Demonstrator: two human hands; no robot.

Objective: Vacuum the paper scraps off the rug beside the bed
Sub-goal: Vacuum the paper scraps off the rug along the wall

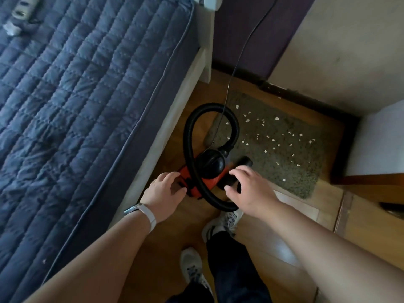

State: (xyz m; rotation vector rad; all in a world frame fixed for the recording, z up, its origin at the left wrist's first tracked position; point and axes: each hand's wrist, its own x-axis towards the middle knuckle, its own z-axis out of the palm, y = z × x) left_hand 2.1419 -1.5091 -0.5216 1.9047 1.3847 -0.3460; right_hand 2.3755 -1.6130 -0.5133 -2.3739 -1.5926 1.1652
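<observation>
Small red-and-black vacuum (207,171) on the wooden floor (284,248), between the side of the blue-quilted bed (87,106) and the left edge of the rug (262,178). Black hose (188,136) looped high from the front of the body, then back down across the red casing and round toward the near side. Black nozzle (246,161) at the rug's left edge, toward its near corner. White paper scraps (276,118) scattered over the rug, from the far-left corner through the middle to the right edge. Thin power cord (244,44) running down from the top of the view and across the hose loop.

Left hand (164,189), white-strapped watch (148,215) at the wrist, against the rear end of the red casing, fingers and thumb curved into a half-open C. Impossible to tell whether actually clasping anything. Right hand (251,186) just over the vacuum's right side, fingers spread and loosely bent. Holds nothing. Grey trainers (192,265) on the floor below.
</observation>
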